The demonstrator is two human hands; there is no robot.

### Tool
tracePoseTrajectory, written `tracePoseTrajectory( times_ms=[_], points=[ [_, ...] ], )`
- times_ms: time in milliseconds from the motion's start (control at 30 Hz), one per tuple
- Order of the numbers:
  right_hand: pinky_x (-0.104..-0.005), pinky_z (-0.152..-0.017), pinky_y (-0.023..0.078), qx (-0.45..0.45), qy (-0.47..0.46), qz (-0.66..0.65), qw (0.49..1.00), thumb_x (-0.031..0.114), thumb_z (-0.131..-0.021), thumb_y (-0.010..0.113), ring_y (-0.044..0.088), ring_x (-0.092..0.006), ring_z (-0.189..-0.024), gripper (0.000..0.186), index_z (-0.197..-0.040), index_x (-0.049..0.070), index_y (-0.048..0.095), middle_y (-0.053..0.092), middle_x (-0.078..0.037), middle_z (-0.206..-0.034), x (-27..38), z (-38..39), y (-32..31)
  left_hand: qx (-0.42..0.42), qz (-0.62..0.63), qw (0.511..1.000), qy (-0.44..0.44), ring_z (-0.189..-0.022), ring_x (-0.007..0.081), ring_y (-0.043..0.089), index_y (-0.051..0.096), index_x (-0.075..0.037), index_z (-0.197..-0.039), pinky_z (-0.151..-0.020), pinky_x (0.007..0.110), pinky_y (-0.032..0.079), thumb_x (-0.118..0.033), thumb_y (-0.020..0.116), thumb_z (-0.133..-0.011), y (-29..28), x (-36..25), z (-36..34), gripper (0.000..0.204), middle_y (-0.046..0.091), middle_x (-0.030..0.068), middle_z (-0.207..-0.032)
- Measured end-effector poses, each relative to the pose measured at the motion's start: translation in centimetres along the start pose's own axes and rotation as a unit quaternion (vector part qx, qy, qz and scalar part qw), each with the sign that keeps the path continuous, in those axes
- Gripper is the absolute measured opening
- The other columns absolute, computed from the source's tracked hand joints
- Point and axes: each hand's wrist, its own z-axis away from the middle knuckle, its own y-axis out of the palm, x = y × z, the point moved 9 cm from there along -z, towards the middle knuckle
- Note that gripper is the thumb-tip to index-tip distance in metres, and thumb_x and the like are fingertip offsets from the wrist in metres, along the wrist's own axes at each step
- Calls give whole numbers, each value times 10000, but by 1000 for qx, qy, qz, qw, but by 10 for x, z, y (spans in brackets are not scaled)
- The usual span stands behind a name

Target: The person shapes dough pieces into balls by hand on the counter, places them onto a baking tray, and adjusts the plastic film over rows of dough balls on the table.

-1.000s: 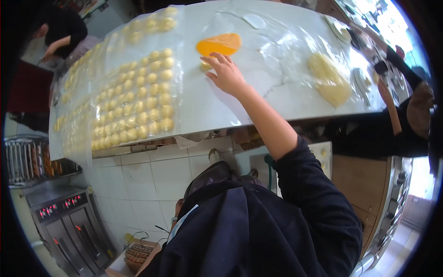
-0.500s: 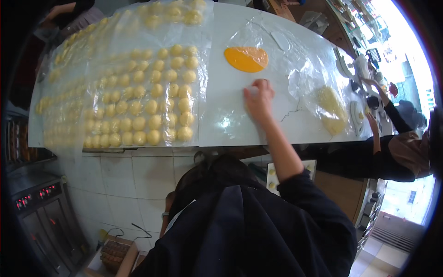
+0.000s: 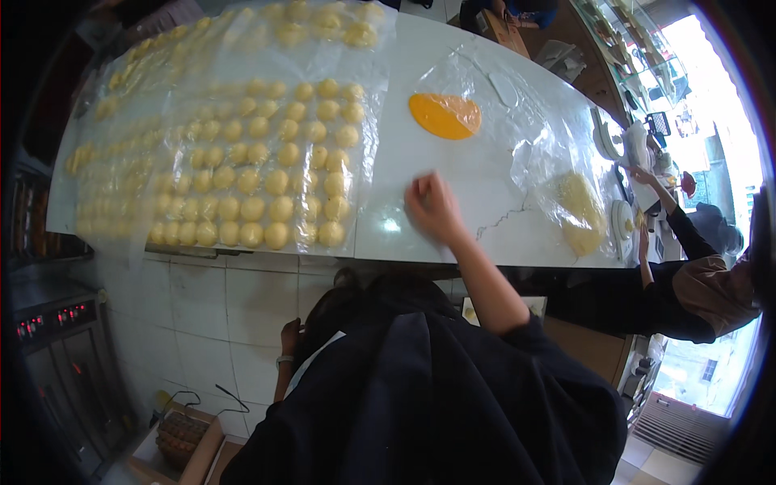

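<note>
My right hand is curled low over the white table, fingers bent in; whatever is under or inside them is hidden. Left of it, rows of pale yellow dough balls lie under clear plastic sheeting. Above it lies a flat orange sheet, partly covered by plastic. On the right, a pale yellow dough mass rests under crumpled plastic. My left hand hangs low beside my body, too small and dim to read its fingers.
A co-worker works at the table's right end near scales. Other people show along the far side. An oven stands lower left, and a cardboard box sits on the tiled floor.
My right hand has drawn back from near the orange sheet toward the front edge, its spread fingers now curled. The camera view has shifted, showing more of the table's far side.
</note>
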Motion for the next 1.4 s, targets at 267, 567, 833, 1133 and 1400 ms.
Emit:
tracePoseTrajectory(
  times_ms=[267,567,833,1133,1400],
  points=[
    [-388,-680,420,-94,-72,112,987,90,-790,615,510,-305,-758,200,-864,62,432,498,-108,-733,-35,-32,-47,-27,99,995,-17,-822,268,647,587,-6,-1063,-694,378,518,-257,624,-830,-1,13,2,345,655,146,-860],
    [-377,-678,427,-75,-61,63,993,43,-778,610,514,-294,-719,212,-827,50,404,507,-119,-755,-38,4,-65,-50,238,956,-166,-854,285,648,594,-42,-1096,-741,383,534,-163,610,-840,13,53,9,284,635,187,-956],
    [-362,-804,426,-21,-42,1,999,55,-791,604,546,-276,-932,295,-1036,65,439,578,-116,-908,-10,31,-21,-8,25,999,-38,-868,301,638,596,-37,-1075,-775,372,520,-178,556,-876,-4,29,2,248,639,178,-956],
    [-294,-788,447,-107,32,-119,987,35,-813,654,563,-150,-858,488,-1213,48,374,560,-43,-899,-34,0,-71,-47,120,992,-8,-806,256,641,597,-23,-1027,-698,369,516,-205,528,-905,-2,42,7,230,651,149,-847],
    [-371,-738,442,-58,-59,58,995,85,-785,628,539,-277,-808,223,-952,51,486,553,-105,-812,-47,41,-68,-129,293,926,-201,-767,290,643,608,-4,-990,-691,395,511,-334,580,-867,31,91,29,353,655,155,-824]
  ],
)
